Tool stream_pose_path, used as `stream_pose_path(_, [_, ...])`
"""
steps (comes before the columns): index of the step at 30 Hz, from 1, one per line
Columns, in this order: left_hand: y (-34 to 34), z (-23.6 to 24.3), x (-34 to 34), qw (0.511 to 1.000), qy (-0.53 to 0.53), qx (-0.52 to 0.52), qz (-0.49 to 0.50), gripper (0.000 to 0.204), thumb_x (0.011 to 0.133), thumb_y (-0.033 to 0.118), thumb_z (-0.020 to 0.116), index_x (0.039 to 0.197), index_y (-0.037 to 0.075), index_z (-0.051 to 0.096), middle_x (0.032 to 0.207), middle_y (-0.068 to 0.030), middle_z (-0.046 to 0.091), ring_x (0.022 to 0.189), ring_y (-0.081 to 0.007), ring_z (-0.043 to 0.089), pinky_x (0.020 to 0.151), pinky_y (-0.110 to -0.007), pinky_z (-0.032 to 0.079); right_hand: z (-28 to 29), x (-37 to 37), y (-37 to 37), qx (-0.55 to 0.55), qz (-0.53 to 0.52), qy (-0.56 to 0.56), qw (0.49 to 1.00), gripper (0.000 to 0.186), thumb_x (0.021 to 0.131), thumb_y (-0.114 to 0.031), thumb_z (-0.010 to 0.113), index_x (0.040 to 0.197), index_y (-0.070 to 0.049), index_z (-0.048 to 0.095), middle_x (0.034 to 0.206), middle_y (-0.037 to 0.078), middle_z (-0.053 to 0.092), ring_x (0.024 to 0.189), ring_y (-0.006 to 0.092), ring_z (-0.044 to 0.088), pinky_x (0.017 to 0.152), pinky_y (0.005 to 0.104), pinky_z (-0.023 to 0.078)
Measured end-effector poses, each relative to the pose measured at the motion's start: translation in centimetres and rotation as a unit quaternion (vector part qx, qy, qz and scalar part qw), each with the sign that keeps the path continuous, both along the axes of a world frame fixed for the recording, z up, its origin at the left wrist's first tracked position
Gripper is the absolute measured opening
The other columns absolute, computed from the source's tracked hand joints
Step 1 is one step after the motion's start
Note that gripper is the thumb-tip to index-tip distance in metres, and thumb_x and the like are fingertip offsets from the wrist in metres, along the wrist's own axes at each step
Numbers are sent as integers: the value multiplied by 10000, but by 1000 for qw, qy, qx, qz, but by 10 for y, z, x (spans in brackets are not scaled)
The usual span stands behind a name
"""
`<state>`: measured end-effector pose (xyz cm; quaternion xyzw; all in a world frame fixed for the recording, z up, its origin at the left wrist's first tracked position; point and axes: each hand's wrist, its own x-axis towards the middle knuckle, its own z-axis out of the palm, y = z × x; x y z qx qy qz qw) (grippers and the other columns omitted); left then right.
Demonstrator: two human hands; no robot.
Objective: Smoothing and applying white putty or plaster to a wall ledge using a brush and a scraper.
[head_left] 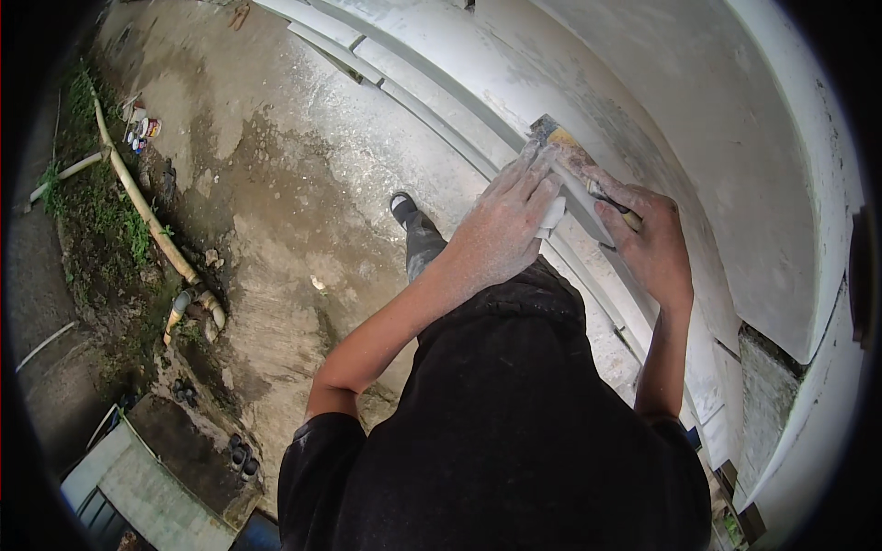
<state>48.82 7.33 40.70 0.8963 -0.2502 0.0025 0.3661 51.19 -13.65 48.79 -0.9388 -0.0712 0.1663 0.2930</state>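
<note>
My right hand (650, 241) is closed round the narrow dark-and-yellow handle of a scraper (560, 140), its index finger stretched along the tool. The scraper's wide, dusty end lies at the white-grey ledge, next to the fingertips of my left hand (501, 225). Those fingers are together, and a small white piece (553, 217) shows under them, gripped against the palm; its kind I cannot make out. Pale dust coats both hands. Beneath them runs the long smooth ledge (459, 87) of a wall, with a groove along it.
A grey wall panel (726, 138) rises at the right. Stained concrete ground (276, 202) spreads to the left, with my sandalled foot (401, 207) on it. Farther left are a long pipe (138, 202), plants, small containers (142, 129) and dark footwear (242, 455).
</note>
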Motion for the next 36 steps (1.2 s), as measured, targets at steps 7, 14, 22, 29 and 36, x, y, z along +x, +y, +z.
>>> stream_pose_path(7, [-35, 3, -18, 994, -24, -53, -89, 742, 770, 36, 698, 1451, -38, 414, 1533, -222, 422, 1448, -404, 377, 1213, -501, 300, 8, -28, -59, 71, 11, 36, 997, 406, 909, -47, 649, 1312, -2, 648, 1065, 234, 728, 897, 237, 682, 910, 328, 501])
stream_pose_path(14, [-14, -6, -8, 998, -11, -60, -1, 843, 715, -32, 652, 1510, -19, 372, 1562, -215, 392, 1478, -401, 330, 1209, -492, 304, 10, -3, -5, 7, 50, 35, 998, 334, 928, -90, 661, 1257, -37, 687, 817, 232, 642, 744, 307, 619, 764, 399, 484])
stream_pose_path(22, [-13, -2, -11, 998, -14, -26, -47, 866, 720, -12, 660, 1529, -6, 350, 1577, -193, 382, 1495, -384, 314, 1211, -527, 288, 6, -14, -29, 62, 35, 23, 997, 314, 959, -128, 638, 1266, -83, 692, 820, 236, 629, 793, 332, 605, 814, 392, 477])
stream_pose_path(29, [3, -12, 10, 999, -34, -16, 22, 822, 782, 13, 646, 1544, 6, 338, 1584, -208, 368, 1499, -407, 295, 1218, -540, 266, 18, 20, 21, -1, 51, 75, 996, 339, 978, -154, 611, 1303, -70, 660, 886, 267, 636, 819, 360, 603, 857, 406, 477])
stream_pose_path(36, [17, -3, 15, 999, -32, 8, 25, 836, 760, 20, 650, 1537, -4, 342, 1598, -202, 342, 1500, -415, 279, 1222, -548, 248, 4, 20, 24, 67, 43, -3, 997, 371, 929, -111, 649, 1298, -92, 680, 910, 274, 674, 758, 359, 623, 807, 382, 504])
